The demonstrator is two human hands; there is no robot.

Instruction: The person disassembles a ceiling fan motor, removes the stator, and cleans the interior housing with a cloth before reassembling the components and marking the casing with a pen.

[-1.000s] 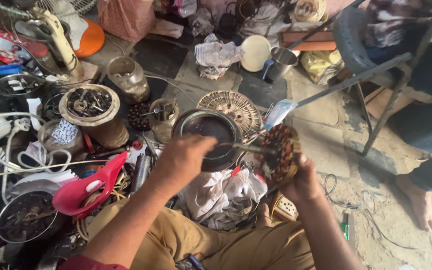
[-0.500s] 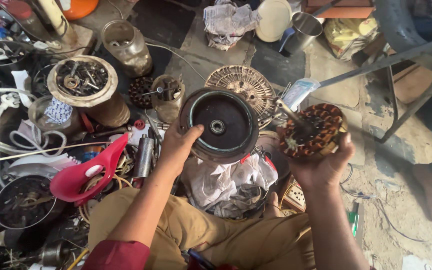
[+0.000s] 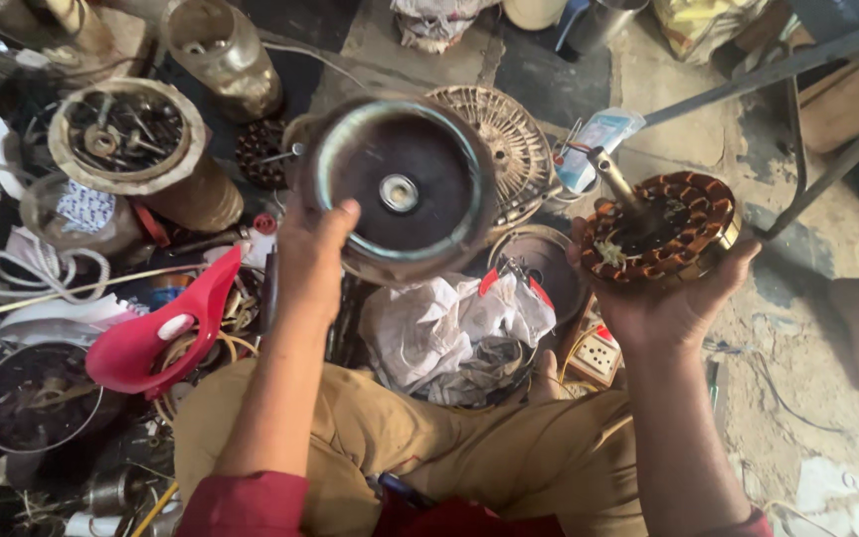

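While we sit cross-legged on the floor, our left hand (image 3: 312,261) holds up a dark round metal motor cover with a shiny rim and a centre bearing (image 3: 400,194), fingers curled round its lower left edge with the thumb on its face. Our right hand (image 3: 670,298) cups a round stator wound with copper-brown coils and a steel shaft (image 3: 660,227) from below, fingers closed on its rim. As we judge it, the motor is already split, cover and winding well apart in the air; whatever follows on either half is not yet begun. A crumpled white cloth in a shallow pan (image 3: 454,333) lies between our knees, a red plastic funnel (image 3: 156,333) at left.
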